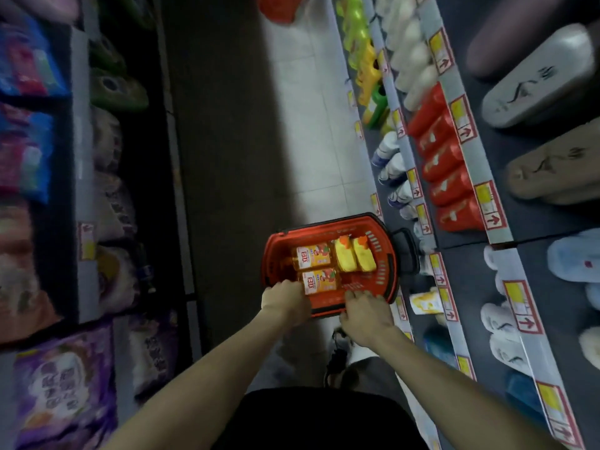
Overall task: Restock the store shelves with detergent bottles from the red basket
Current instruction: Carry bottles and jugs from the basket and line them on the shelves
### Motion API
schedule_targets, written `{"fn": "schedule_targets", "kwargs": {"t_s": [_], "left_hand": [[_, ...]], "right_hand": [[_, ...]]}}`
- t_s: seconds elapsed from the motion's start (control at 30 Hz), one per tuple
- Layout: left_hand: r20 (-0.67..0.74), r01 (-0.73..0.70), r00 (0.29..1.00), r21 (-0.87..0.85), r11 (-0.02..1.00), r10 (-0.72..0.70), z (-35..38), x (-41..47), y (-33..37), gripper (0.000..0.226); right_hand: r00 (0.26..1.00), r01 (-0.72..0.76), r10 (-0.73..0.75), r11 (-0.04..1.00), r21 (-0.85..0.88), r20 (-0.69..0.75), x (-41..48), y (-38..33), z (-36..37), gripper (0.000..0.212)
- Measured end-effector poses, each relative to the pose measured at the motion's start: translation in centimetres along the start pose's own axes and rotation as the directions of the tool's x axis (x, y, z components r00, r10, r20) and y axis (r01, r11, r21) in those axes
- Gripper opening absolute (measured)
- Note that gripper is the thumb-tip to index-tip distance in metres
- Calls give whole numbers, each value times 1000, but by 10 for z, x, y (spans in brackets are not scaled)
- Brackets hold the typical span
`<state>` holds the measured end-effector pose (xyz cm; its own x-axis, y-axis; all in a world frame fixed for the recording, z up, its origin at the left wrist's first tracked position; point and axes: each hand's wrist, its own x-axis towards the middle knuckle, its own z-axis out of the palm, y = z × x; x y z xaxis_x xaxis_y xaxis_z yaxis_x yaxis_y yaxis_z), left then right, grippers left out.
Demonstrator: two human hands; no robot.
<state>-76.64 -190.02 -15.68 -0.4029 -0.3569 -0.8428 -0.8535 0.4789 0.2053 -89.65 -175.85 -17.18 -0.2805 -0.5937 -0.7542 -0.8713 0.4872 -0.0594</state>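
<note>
Left grip [285, 298] at nearer orange bottle [321, 281], hold unclear; right grip [367, 311] spread flat on red basket [328, 226] rim.

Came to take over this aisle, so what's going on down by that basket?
A person leans over a red plastic basket on the floor between shelves. The left hand touches the nearer orange-labelled amber bottle; a grip is unclear. The right hand rests, fingers spread, at the near rim. Another amber bottle and two yellow orange-capped bottles lie inside.
</note>
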Motion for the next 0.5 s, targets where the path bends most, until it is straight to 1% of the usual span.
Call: {"fn": "schedule_targets", "kwargs": {"t_s": [0.13,0.27,0.37,0.5], "left_hand": [[95,-80,993,87,993,71,-13,59,-4,31],[106,-136,987,135,981,123,-24,107,-8,34],[115,-109,989,132,985,94,-22,141,-14,34],[127,-37,991,56,998,30,-6,185,-20,30]], "right_hand": [[993,-104,101,993,54,61,33,-6,-3,48],[982,-185,178,976,115,69,70,-6,-9,43],[976,-211,201,968,134,85,101,0,-6,41],[972,-221,205,962,162,114,144,14,7,42]]}}
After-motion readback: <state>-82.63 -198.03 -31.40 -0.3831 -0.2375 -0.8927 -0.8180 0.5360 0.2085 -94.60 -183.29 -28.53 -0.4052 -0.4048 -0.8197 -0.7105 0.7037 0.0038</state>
